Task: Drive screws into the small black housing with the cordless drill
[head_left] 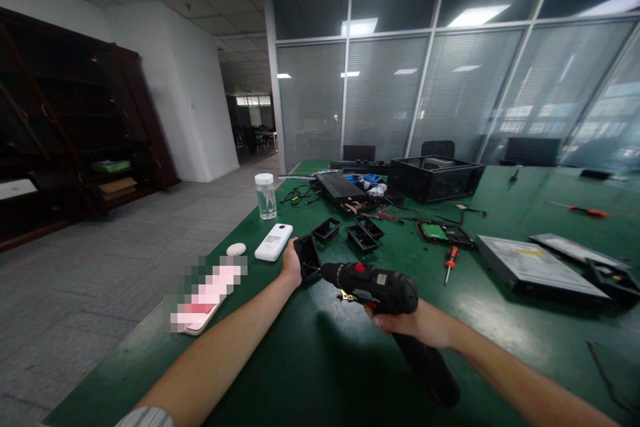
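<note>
My left hand grips a small black plastic frame by its left side, tilted up above the green table. In my right hand is a black cordless drill with red details, held by its handle. The drill points left, and its bit reaches toward the inside of the frame; whether the tip touches a screw is too small to tell. Just beyond the frame lie similar black frames, and another one sits beside them.
Left on the table are a white device, a lidded jar and a pixelated pink item. A black case and cables stand behind. Rightward lie an orange screwdriver and silver drives.
</note>
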Tool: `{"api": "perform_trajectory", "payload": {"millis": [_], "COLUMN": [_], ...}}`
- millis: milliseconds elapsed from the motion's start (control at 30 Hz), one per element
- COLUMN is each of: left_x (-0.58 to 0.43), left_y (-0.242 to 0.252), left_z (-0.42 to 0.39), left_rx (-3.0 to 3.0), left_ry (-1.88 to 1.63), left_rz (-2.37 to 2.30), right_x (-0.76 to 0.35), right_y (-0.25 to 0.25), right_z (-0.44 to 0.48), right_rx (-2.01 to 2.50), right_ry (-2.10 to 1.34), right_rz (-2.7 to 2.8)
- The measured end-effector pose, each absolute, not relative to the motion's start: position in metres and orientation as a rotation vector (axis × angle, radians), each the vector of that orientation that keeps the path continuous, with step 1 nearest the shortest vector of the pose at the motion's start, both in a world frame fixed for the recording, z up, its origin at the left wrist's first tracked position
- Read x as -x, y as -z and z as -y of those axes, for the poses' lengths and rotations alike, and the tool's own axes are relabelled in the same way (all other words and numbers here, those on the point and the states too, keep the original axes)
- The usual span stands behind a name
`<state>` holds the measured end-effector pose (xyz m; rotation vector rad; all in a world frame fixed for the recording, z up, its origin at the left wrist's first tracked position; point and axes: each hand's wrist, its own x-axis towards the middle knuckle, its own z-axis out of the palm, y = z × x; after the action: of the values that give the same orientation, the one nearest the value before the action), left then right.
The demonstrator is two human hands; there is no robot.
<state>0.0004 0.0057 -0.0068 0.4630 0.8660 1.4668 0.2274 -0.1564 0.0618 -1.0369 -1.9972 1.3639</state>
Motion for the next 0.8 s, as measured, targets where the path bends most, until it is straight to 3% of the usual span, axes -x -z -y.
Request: {"api": "perform_trajectory", "payload": {"millis": [800], "left_x": [-0.0013], "left_y": [0.0048], "left_z": [-0.0046], "left_rx": [-0.467], "left_ry": [-1.468], "left_rz": [-0.874], "right_x": [-0.2275], "right_y": [-0.0621], "right_z": [0.156], "right_rx": [1.082], "right_ry": [-1.328], "right_rz": [2.045]}}
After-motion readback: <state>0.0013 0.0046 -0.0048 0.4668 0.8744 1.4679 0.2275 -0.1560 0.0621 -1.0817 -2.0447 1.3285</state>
